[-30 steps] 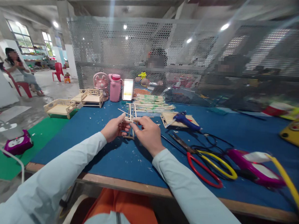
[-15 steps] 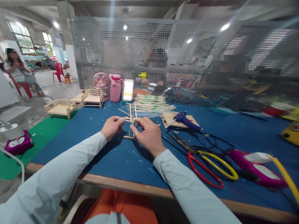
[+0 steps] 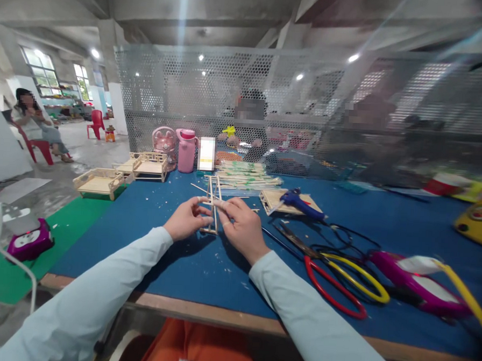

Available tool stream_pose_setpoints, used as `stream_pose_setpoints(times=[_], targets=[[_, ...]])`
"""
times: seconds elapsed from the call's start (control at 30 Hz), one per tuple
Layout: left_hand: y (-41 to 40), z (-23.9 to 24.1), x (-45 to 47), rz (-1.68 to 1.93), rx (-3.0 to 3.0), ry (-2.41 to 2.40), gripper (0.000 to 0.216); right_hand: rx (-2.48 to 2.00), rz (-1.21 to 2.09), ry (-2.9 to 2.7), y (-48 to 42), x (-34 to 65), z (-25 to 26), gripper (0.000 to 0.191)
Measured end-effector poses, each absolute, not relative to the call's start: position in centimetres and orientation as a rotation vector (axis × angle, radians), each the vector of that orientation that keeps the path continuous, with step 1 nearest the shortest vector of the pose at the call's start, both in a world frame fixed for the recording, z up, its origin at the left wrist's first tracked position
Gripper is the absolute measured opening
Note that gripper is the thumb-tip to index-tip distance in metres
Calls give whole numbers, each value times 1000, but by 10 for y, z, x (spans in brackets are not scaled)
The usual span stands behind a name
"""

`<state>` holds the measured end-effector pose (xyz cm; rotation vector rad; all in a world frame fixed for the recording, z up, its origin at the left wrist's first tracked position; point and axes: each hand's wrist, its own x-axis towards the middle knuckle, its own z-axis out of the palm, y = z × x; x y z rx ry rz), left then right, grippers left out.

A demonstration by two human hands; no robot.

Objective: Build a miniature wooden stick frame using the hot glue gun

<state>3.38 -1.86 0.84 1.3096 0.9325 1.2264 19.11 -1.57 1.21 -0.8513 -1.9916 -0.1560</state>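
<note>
Between my two hands a small frame of thin wooden sticks (image 3: pixel 210 231) stands upright on the blue tabletop. My left hand (image 3: pixel 188 218) grips it from the left, with thumb and fingers closing on the sticks near the middle crossbar. From the right, my right hand (image 3: pixel 242 225) pinches the same frame at about that height, and its fingers hide part of the sticks. Behind the frame lies a pile of loose wooden sticks (image 3: pixel 245 175). A blue glue gun (image 3: pixel 304 204) rests on a flat wooden piece (image 3: pixel 269 201) to the right.
Scissors (image 3: pixel 336 280) with red and yellow handles lie right of my hands, near cables and a purple power strip (image 3: pixel 421 284). Small wooden bed-like models (image 3: pixel 99 184), a pink bottle (image 3: pixel 186 153) and a bright phone (image 3: pixel 206 153) stand at the back before a perforated metal screen (image 3: pixel 189 91).
My left hand's thumb has shifted lower on the frame, and its fingers have moved closer to the right hand. The whole view has tilted slightly upward.
</note>
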Motion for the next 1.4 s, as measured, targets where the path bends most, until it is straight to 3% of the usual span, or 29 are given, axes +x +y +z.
stream_pose_setpoints(times=[0.4,0.77,1.4], targets=[[1,23,-8,1376,928,964,23,-827,-173,-2009,-14,194,12,24],[-17,14,36,1238,1090,874,53,-813,-176,-1983,-14,192,13,20],[-16,14,40,1246,977,811,46,-852,-198,-2033,-14,194,13,26]])
